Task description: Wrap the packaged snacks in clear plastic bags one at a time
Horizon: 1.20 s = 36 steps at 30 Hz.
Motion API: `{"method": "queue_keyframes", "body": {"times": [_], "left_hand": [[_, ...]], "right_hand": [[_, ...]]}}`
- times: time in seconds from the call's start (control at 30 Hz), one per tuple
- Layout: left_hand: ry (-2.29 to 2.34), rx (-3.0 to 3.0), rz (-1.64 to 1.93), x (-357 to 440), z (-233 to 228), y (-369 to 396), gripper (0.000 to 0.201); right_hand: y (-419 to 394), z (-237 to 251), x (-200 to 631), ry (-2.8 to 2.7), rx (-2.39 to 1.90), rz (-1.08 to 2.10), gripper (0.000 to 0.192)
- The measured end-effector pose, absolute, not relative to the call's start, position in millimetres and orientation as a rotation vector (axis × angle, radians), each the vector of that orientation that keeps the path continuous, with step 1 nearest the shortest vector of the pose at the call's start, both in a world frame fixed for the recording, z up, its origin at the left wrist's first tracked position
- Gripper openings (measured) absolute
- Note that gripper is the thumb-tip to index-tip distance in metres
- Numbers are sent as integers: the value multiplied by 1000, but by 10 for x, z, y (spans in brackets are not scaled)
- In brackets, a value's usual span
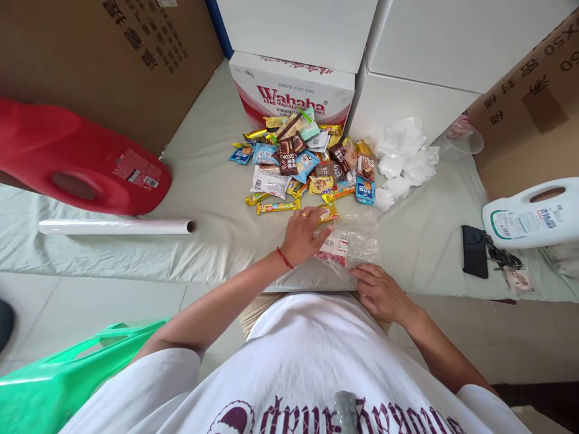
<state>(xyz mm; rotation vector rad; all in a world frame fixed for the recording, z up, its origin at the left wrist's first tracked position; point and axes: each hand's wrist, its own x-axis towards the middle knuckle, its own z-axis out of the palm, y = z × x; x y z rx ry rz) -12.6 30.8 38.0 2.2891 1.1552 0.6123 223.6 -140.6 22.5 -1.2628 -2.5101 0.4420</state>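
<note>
On the bed-like surface, my left hand (pixel 304 236), with a red string round the wrist, reaches toward the near edge of the snack pile. Its fingers are stretched out over a small yellow snack packet (pixel 329 212), and the thumb is apart, above a clear plastic bag (pixel 364 238). Inside or under that bag lies a red and white packet (pixel 335 248); which one, I cannot tell. My right hand (pixel 377 290) pinches the bag's near right edge. Beyond both hands is a heap of wrapped snacks (pixel 294 154) in brown, blue, yellow and white.
A white Wahaha box (pixel 292 90) stands behind the heap. Crumpled clear bags (pixel 404 160) lie to its right. Leftward are a plastic-wrap roll (pixel 117 226) and a red jug (pixel 90 157). A white detergent bottle (pixel 534 214) and black phone (pixel 474 252) lie at right; a green stool (pixel 76 380) stands below.
</note>
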Motion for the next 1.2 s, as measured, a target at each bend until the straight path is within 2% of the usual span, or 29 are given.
{"method": "queue_keyframes", "body": {"times": [0.1, 0.17, 0.2, 0.33, 0.4, 0.5, 0.6, 0.67, 0.83, 1.0, 1.1, 1.2], "left_hand": [[987, 2412, 410, -69, 382, 315, 66], [876, 2450, 314, -127, 354, 256, 71], [839, 2462, 305, -193, 331, 221, 67], [661, 2537, 465, -624, 229, 56, 31], [601, 2551, 579, -837, 199, -59, 27], [622, 2527, 663, -1033, 197, -266, 29], [608, 2469, 615, -1096, 218, -448, 24], [590, 2419, 551, -1100, 217, -532, 23], [994, 2372, 346, -1048, 83, -663, 38], [1452, 2434, 69, -899, -54, -755, 32], [1436, 2558, 173, -782, -44, -777, 34], [1132, 2712, 345, -670, -35, -732, 49]], "right_hand": [[-1403, 203, 2227, -2556, -1245, 451, 19], [-1407, 192, 2246, -2572, -1252, 481, 19], [-1412, 193, 2270, -2579, -1255, 513, 18], [-1399, 290, 2457, -2492, -1198, 742, 12], [-1324, 393, 2552, -2335, -1200, 827, 17], [-1078, 541, 2558, -2156, -1358, 672, 27], [-725, 596, 2345, -2291, -1450, 498, 38], [-474, 579, 2156, -2442, -1419, 563, 37], [135, 532, 1886, -2561, -1163, 790, 26], [703, 567, 1660, -2366, -1489, 891, 18], [945, 522, 1388, -2376, -1689, 839, 16], [1089, 454, 1132, -2456, -1689, 747, 16]]}}
